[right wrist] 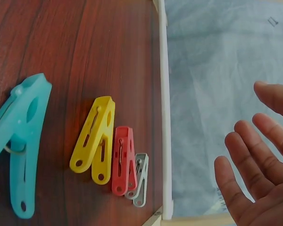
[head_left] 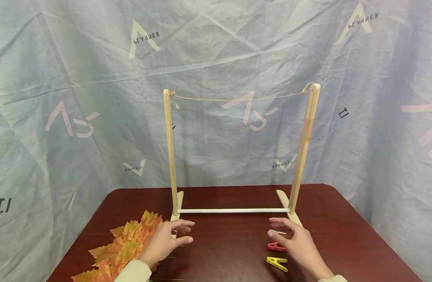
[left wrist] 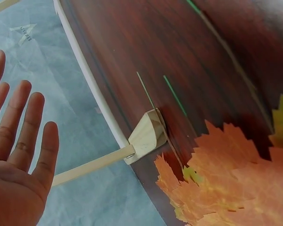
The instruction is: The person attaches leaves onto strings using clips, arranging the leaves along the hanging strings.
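Observation:
My left hand (head_left: 166, 239) hovers beside a pile of orange and yellow maple leaves (head_left: 125, 246), its fingers loosely bent and holding nothing. Thin green-tipped stems (left wrist: 175, 96) reach out from the leaves over the table in the left wrist view. Opposite it, my right hand (head_left: 299, 243) is held over several clothespins, also with nothing in it. Lined up in the right wrist view are a blue clothespin (right wrist: 26, 141), a yellow clothespin (right wrist: 95, 141), a red clothespin (right wrist: 124, 160) and a grey clothespin (right wrist: 140, 181). In the head view my right hand partly hides the grey one.
Behind the hands stands a wooden frame (head_left: 304, 145) with a white crossbar (head_left: 233, 210) low down. A thin string (head_left: 237, 99) is tied between its two post tops and sags slightly. The dark red table (head_left: 223, 243) ends against a grey printed cloth (head_left: 216, 149).

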A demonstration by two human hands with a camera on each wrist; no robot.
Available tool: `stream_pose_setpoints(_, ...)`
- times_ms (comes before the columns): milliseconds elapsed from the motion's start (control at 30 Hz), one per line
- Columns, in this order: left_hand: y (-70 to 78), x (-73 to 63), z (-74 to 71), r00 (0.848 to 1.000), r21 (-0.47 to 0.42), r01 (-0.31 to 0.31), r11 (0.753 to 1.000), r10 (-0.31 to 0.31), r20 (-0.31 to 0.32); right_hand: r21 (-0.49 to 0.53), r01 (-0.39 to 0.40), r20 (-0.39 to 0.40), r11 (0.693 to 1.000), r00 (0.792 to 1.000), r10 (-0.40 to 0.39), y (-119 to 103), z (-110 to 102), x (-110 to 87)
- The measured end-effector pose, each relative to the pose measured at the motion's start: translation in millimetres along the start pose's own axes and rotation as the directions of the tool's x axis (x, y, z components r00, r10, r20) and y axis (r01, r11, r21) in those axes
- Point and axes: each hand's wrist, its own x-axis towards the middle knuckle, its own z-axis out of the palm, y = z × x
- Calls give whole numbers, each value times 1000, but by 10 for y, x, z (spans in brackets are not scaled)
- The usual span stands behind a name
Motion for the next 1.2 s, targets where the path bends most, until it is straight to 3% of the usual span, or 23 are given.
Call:
stream_pose_setpoints(167, -5, -57, -12, 1000, 15, -9, 1000, 9, 10, 3, -30, 36, 1000, 999, 30, 24, -44, -38)
stream_pose_setpoints(333, -14, -119, -36, 999, -40, 22, 999, -20, 49, -3, -39, 54, 999, 998, 39, 71, -99, -69)
stream_pose_setpoints(533, -57, -180, -63, 999, -27, -5, 1000, 7, 52, -26, 3, 53, 1000, 999, -2, 152, -142, -114)
stream_pose_setpoints(700, -70, -230, -90, 995, -49, 10, 999, -6, 99, -5, 16, 65, 1000, 998, -16, 224, -162, -158)
stream_pose_setpoints(933, -114, -320, -124, 993, -33, 5, 999, -1, 120, 17, 37, 119, 999, 992, -38, 316, -204, -210)
stream_pose_setpoints(1200, -165, -440, -171, 985, -73, 83, 994, -71, 157, 49, 45, 189, 998, 980, -54, 432, -241, -254)
